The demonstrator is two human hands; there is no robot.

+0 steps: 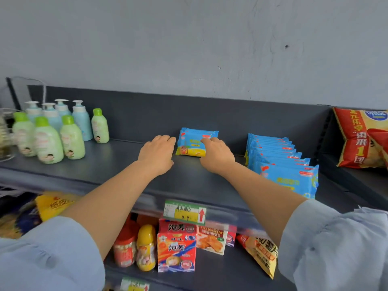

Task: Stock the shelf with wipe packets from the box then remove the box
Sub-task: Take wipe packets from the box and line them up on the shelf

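A blue and yellow wipe packet [194,143] stands leaning against the back of the dark grey shelf [126,164]. My right hand [216,156] grips its lower right corner, with the fingers curled over the front. Just left of the packet, my left hand [157,154] rests on the shelf with loosely bent fingers, its fingertips close to the packet's left edge and holding nothing. A row of several identical wipe packets [281,164] stands upright to the right. No box is in view.
Green and blue lotion bottles [56,131] stand at the shelf's left end. Large red and yellow snack bags [361,139] fill the neighbouring bay on the right. A green price tag [184,212] hangs on the shelf's front edge. Snack boxes and jars [176,246] sit on the shelf below.
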